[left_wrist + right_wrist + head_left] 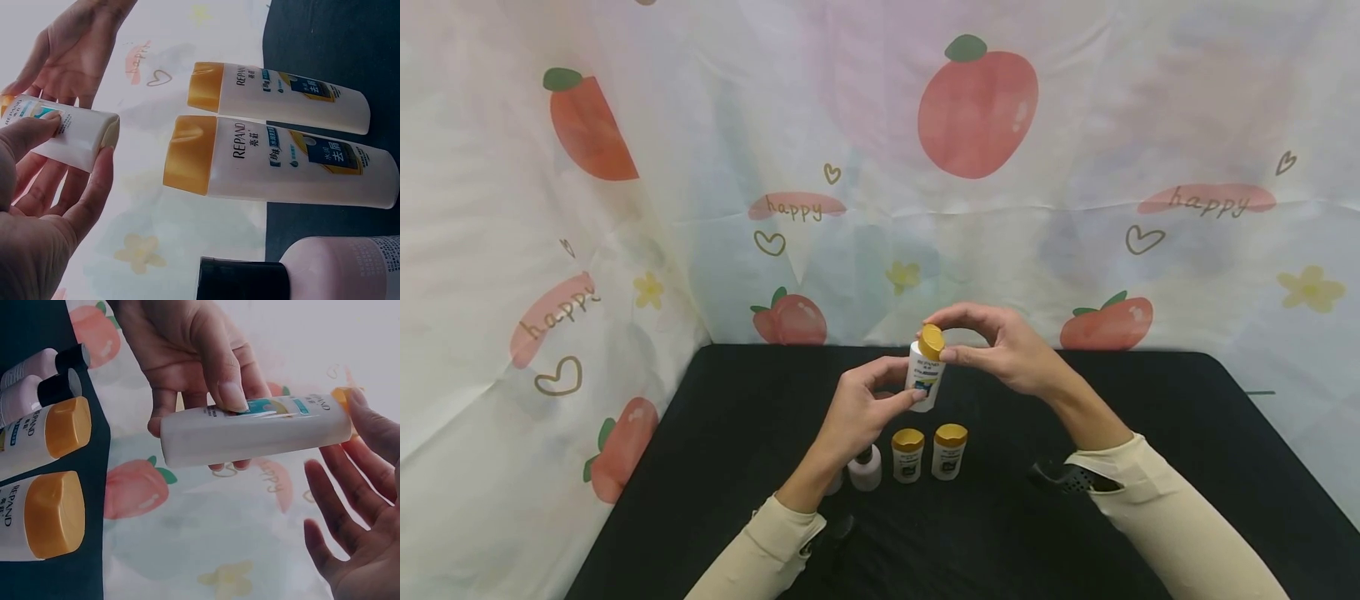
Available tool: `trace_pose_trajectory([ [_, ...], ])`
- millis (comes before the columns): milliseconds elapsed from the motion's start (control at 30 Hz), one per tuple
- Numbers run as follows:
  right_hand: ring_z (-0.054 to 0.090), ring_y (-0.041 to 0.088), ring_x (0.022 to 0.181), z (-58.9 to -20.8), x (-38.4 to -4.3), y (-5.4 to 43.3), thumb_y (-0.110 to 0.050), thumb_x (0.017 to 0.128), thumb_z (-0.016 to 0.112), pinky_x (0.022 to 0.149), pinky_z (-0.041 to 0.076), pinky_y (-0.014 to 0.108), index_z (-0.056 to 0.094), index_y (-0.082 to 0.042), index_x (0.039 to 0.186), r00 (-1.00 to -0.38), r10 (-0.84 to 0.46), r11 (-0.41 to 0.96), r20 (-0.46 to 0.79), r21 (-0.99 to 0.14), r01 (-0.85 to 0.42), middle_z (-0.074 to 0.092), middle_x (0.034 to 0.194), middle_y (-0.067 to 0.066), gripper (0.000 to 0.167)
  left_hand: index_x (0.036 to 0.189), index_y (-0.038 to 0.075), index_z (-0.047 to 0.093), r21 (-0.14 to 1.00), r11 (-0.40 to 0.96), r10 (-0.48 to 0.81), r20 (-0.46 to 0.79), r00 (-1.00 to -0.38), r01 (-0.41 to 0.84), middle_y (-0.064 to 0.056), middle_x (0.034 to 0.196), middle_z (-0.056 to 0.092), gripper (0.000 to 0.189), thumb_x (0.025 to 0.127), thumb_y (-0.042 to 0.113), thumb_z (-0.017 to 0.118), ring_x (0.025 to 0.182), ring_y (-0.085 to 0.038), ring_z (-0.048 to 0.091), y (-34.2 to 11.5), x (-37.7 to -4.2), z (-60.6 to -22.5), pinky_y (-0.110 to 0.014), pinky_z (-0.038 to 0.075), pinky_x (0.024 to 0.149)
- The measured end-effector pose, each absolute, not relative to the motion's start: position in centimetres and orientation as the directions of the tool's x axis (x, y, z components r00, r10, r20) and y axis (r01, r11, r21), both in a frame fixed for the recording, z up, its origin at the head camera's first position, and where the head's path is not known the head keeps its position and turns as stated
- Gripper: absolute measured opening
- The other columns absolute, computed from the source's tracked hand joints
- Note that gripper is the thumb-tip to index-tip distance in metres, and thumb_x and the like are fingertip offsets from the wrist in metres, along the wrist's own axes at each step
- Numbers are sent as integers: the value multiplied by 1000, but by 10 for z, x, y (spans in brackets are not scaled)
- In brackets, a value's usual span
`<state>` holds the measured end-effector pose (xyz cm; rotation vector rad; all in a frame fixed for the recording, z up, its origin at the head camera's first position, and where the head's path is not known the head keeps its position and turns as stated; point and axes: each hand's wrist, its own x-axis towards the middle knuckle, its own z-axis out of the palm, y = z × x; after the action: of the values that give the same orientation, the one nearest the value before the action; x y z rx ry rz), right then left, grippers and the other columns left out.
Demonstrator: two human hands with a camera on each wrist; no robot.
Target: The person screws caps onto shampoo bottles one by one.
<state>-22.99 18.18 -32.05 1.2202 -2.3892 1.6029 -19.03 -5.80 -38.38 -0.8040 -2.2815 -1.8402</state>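
A white shampoo bottle (926, 375) with a gold cap is held tilted above the black table. My left hand (867, 402) grips its lower body, thumb across the label and fingers behind. The right hand (1011, 350) pinches the gold cap (932, 338) between thumb and fingers. In the right wrist view the bottle (262, 434) lies across the frame, the left hand (194, 356) round its base end and the right hand (369, 494) at its cap, other fingers spread. Below stand two similar gold-capped bottles (907, 456), upright side by side.
Left of the gold-capped pair stands a pink bottle (865, 469) with a black cap. A second pink bottle (44, 365) is partly hidden by the left forearm in the head view. Black cloth covers the table (1000, 533); a printed curtain (880, 167) hangs behind it.
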Motion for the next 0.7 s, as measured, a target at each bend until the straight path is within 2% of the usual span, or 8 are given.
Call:
trace_pose_trajectory([
  [367,61,18,122,-321,-229,178,-1,89,76,111,42,38,67,-9,124,-710,-543,167,448,-771,-615,68,121,5,37,127,12,69,878,146,307,398,-864,456,-7,116,72,39,90,11,79,107,-20,70,-57,-190,-384,-31,60,86],
  [700,63,18,116,-323,-228,175,-2,87,79,108,44,33,69,-8,119,-738,-492,168,461,-782,-600,69,116,6,34,127,11,69,868,156,281,419,-863,472,-7,116,72,39,90,11,79,107,-20,70,-54,-190,-386,-39,60,86],
])
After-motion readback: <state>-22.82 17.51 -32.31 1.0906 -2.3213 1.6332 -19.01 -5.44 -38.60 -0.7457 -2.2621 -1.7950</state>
